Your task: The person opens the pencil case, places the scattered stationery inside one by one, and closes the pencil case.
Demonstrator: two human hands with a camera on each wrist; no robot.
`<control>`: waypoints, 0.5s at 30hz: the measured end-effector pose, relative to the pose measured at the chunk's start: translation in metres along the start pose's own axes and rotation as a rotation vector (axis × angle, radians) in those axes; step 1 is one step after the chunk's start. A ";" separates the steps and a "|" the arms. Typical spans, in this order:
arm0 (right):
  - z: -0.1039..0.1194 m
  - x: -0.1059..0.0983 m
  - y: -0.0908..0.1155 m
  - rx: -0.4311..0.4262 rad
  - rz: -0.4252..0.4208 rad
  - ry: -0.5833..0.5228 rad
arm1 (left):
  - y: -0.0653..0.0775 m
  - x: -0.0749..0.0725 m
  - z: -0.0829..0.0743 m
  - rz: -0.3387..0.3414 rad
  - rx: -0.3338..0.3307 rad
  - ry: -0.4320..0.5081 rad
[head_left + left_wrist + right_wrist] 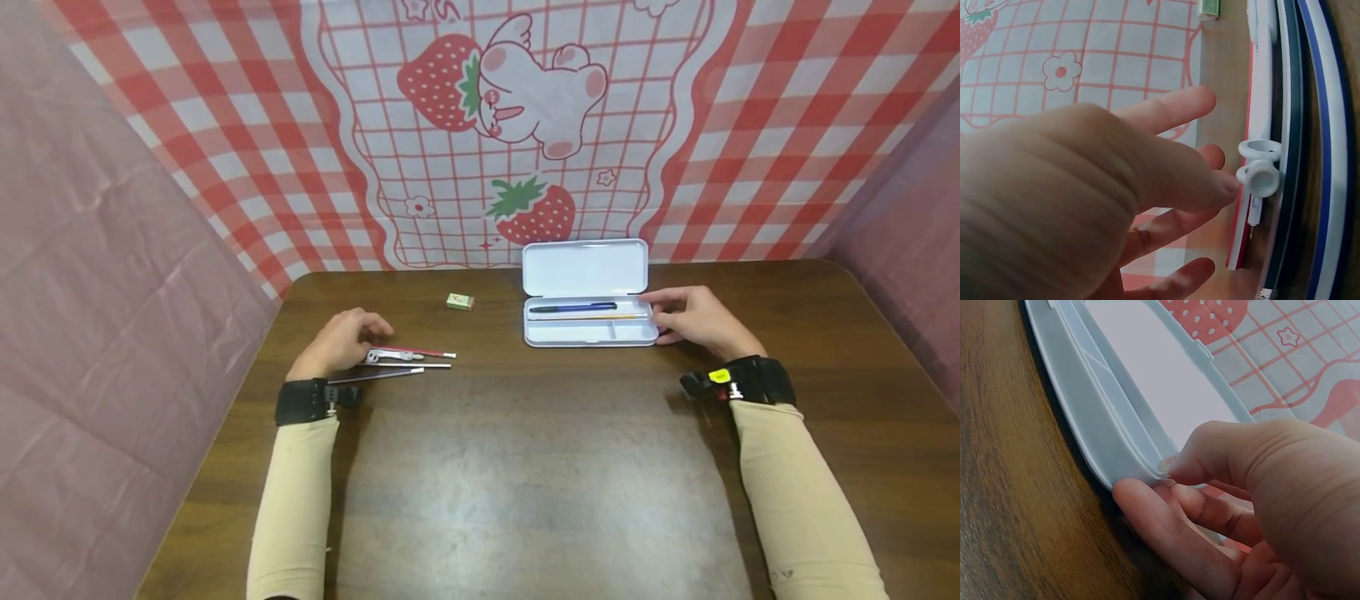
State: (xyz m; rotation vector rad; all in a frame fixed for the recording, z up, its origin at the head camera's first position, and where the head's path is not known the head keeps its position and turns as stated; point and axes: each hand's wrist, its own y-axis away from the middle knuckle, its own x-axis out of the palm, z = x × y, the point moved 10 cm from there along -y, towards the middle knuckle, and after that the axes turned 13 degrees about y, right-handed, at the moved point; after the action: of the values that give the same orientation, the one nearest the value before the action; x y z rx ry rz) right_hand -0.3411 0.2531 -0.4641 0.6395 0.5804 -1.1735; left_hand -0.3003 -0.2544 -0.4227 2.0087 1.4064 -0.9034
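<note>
On the left of the table, my left hand (341, 340) hovers with spread, loosely bent fingers beside a white compass (405, 357) and several pencils. In the left wrist view the thumb tip is close to the compass ring (1261, 179); whether they touch I cannot tell. A red pencil (1239, 231), a dark green one (1293, 156) and a blue-and-white one (1334, 156) lie alongside. My right hand (705, 321) grips the right end of an open white pencil case (585, 268), thumb on its rim. Inside lie a blue pen (573, 307) and a yellow pencil (603, 317).
A small green-and-white eraser (460, 302) lies between the pencils and the case. A checked strawberry cloth (450, 192) hangs behind the back edge of the brown wooden table (525, 467). Pink cloth (127, 292) borders the left side.
</note>
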 end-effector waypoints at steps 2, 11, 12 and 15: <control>-0.001 0.000 0.000 0.000 -0.002 0.001 | 0.000 0.001 0.002 -0.001 0.001 -0.013; -0.002 0.000 -0.001 0.002 -0.001 -0.006 | -0.001 0.005 0.003 -0.006 0.011 -0.040; -0.002 0.000 -0.001 0.001 -0.001 -0.007 | -0.001 0.005 0.004 -0.007 0.007 -0.040; -0.003 -0.001 -0.001 0.000 -0.004 -0.003 | -0.001 0.005 0.006 -0.012 -0.001 -0.038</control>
State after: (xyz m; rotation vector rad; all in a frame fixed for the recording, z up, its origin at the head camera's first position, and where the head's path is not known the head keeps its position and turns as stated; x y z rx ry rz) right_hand -0.3425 0.2552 -0.4656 0.6367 0.5791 -1.1787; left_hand -0.3019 -0.2553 -0.4298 1.9739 1.3986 -0.9411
